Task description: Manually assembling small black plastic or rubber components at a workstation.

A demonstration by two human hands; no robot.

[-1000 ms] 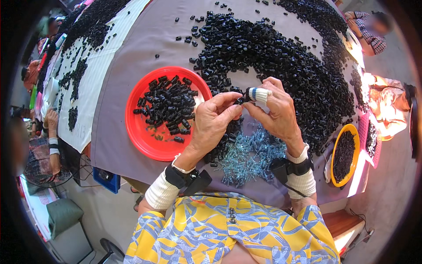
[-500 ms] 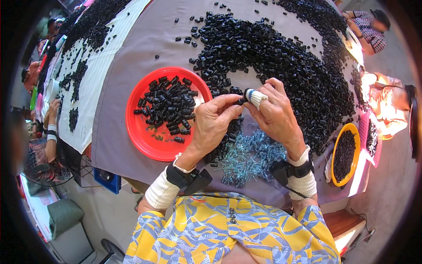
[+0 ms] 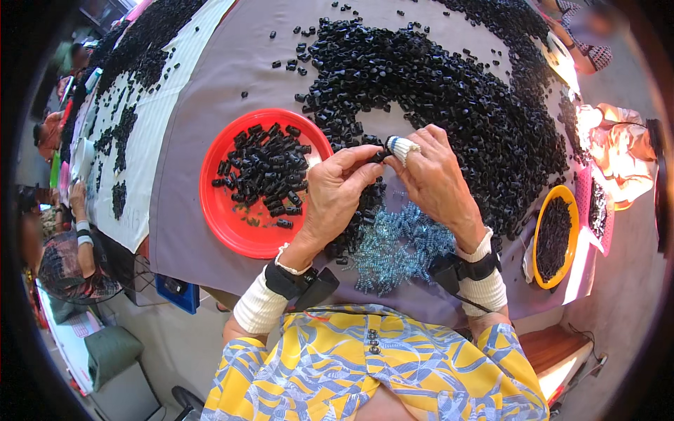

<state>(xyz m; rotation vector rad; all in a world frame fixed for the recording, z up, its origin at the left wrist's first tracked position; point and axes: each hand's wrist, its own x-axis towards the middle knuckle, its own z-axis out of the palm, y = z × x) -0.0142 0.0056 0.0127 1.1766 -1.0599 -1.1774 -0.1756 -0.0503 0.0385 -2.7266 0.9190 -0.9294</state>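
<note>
Between thumb and forefinger, my left hand (image 3: 335, 188) pinches a small black plastic cord-lock piece (image 3: 379, 156). My right hand (image 3: 441, 181) meets it there, its fingers closed against the piece; a white knit finger cover (image 3: 403, 148) wraps one of its digits. Whether a second part or spring sits between the fingertips is hidden. Just below my hands lies a heap of small bluish metal springs (image 3: 400, 245). To the left, a red round tray (image 3: 219, 217) carries a pile of black cord locks (image 3: 263, 168). Loose black plastic parts (image 3: 435, 91) spread widely beyond my hands.
A yellow basin (image 3: 539, 263) of slender black parts stands at the right edge, beside a pink basket (image 3: 585, 203). Grey cloth (image 3: 203, 91) covers the table. Other people work at the left and right; a blue tray (image 3: 175, 293) is below the left edge.
My hands have shifted slightly left and stay pressed together at the black piece. The view has turned a little; tray, springs and heaps look the same.
</note>
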